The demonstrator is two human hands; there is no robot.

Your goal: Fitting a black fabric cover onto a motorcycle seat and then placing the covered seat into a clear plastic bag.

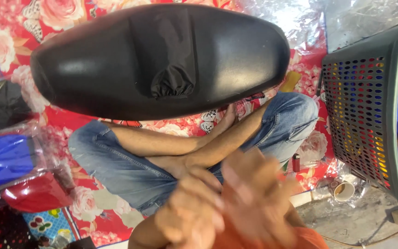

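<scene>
The black seat (pixel 162 60) at twelve o'clock looks like smooth vinyl with a soft gloss, and a patch of matt black cloth (pixel 171 80) lies gathered on it. The floral mat (pixel 5 27) under it is printed cloth. At three o'clock the basket (pixel 360 120) is matt perforated plastic. At nine o'clock, clear glossy plastic wrap (pixel 10 157) covers coloured fabric. The jeans (pixel 116 161) are rough denim.

Small seat-cover workshop, floor-level: motorcycle seat (pixel 162 60), bagged covers (pixel 5 161), basket (pixel 369 120) w/ fabric, floral mat (pixel 93 203).
</scene>
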